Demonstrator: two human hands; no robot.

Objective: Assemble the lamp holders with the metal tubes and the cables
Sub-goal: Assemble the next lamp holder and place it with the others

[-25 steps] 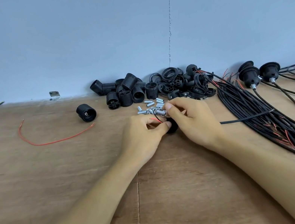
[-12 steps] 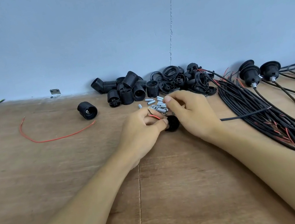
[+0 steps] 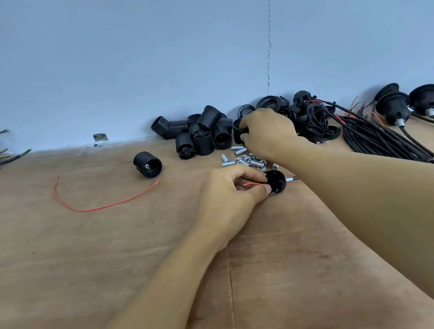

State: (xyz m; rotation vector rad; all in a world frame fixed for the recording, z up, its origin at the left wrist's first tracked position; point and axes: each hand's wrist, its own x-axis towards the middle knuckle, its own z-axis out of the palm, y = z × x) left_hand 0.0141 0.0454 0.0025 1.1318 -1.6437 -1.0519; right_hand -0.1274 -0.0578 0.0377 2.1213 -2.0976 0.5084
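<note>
Brown wooden table (image 3: 112, 269) bears black lamp holders (image 3: 199, 135), metal tubes (image 3: 243, 156), black cables (image 3: 380, 141), loose red wire (image 3: 101, 206)

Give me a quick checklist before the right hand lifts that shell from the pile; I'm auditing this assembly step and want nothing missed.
1. Left hand holds the lamp holder cap: ok.
2. Metal tube sticks out of the cap: ok.
3. Red wire comes through the cap: ok.
4. Right hand grips a lamp holder shell: ok.
5. Shell free of neighbouring shells: not ok, it touches them.
6. Shell's inside fittings present: cannot tell.
</note>
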